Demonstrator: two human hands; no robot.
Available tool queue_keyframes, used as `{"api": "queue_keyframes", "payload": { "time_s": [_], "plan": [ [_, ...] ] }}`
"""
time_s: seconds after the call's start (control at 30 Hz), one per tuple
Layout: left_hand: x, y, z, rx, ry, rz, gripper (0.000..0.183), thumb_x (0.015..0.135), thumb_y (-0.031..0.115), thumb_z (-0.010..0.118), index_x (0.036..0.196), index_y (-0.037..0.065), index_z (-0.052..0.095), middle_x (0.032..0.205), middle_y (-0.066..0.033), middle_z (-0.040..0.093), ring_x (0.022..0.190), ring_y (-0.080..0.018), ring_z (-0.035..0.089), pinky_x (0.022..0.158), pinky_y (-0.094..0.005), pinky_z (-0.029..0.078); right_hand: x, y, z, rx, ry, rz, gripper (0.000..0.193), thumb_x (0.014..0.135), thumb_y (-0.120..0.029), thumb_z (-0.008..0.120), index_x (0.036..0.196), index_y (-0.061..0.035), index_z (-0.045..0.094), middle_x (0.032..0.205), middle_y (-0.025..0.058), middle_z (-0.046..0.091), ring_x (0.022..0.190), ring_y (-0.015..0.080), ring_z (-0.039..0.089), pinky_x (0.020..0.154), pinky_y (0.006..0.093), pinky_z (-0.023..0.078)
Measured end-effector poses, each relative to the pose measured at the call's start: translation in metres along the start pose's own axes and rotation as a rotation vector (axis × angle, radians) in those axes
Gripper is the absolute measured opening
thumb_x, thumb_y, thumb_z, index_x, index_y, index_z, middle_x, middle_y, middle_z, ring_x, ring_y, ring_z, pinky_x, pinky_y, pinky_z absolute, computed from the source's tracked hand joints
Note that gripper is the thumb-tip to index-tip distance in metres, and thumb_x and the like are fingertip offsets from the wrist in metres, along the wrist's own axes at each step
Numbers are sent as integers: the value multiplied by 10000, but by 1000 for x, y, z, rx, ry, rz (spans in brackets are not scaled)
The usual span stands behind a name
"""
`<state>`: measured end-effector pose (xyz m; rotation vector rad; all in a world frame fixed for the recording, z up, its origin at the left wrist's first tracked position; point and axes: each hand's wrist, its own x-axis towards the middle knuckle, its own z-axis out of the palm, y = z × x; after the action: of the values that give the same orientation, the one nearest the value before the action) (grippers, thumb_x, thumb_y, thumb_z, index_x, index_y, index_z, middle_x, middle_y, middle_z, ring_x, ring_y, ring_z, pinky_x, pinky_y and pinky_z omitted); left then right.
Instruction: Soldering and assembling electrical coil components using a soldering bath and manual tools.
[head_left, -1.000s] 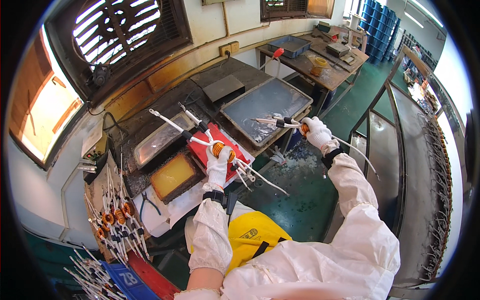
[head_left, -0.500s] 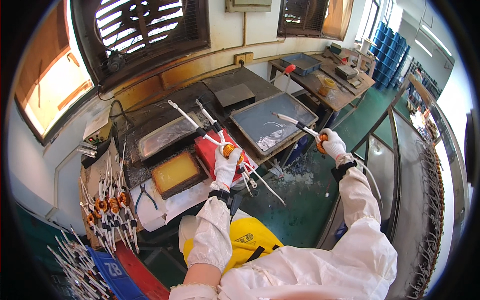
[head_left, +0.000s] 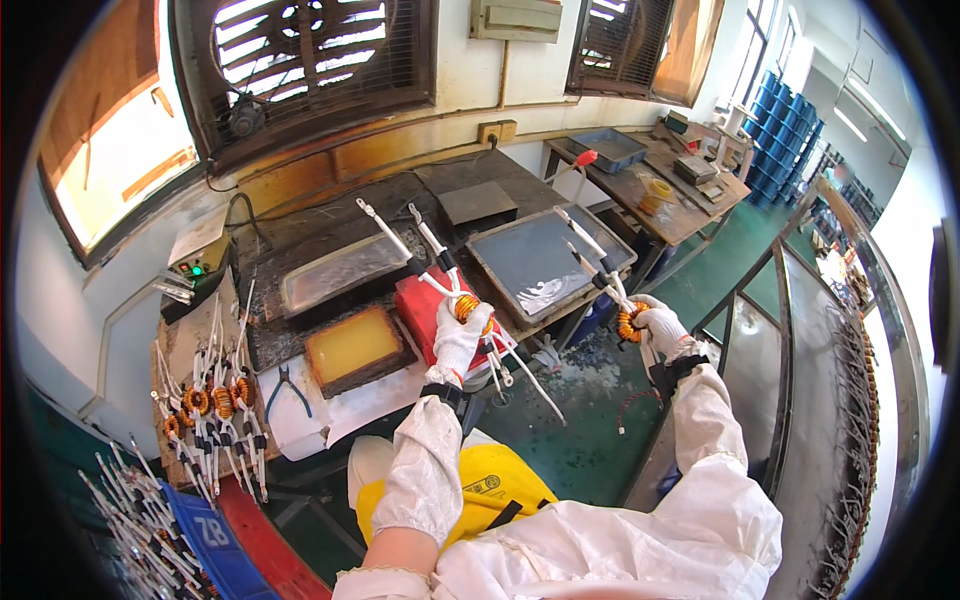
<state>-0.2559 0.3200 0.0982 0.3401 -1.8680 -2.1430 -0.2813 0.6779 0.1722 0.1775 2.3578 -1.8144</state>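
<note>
My left hand (head_left: 456, 345), in a white glove, is closed around a copper-wound ring coil (head_left: 467, 306). Its white sleeved leads, with black bands, point up and away over the bench, while other leads hang below the hand. Beneath it sits a red box (head_left: 416, 300), partly hidden. Farther right, my gloved right hand (head_left: 662, 326) grips a second copper-wound ring coil (head_left: 629, 326). Two banded leads (head_left: 590, 238) of that coil reach toward the framed grey tray (head_left: 535, 245), their ends above its right side. White scraps (head_left: 543, 294) lie on that tray.
Left of my left hand are a square pan of amber material (head_left: 355, 348), a shallow metal-filled tray (head_left: 343, 268) and pliers (head_left: 286, 392). Several finished-looking coils (head_left: 215, 402) lie at the bench's left end, above a blue bin (head_left: 215, 535). A metal rack (head_left: 760, 350) stands at right.
My right hand has shifted slightly left and lower and turned its coil; two leads now show spread apart, pointing up and left. My left hand keeps its coil. The view has shifted a little.
</note>
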Motion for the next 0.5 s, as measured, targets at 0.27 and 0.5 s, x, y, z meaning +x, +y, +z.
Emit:
{"api": "queue_keyframes", "payload": {
  "time_s": [0.27, 0.5],
  "plan": [
    [8, -5, 14, 202, 125, 143, 531, 697, 309, 774, 1055, 3, 527, 901, -76, 579, 739, -159, 587, 652, -304, 503, -7, 11, 13, -470, 292, -77, 453, 656, -32, 599, 1102, -108, 621, 897, 85, 641, 796, 194, 619, 716, 285, 488],
    [-2, 19, 11, 290, 138, 19, 670, 655, 402, 782, 1149, 23, 535, 1127, -184, 530, 973, -288, 590, 844, -378, 488, -15, 17, 21, -558, 350, -61, 411, 714, -66, 561, 1116, -149, 599, 1029, 151, 643, 995, 304, 609, 865, 325, 457]
  ]
}}
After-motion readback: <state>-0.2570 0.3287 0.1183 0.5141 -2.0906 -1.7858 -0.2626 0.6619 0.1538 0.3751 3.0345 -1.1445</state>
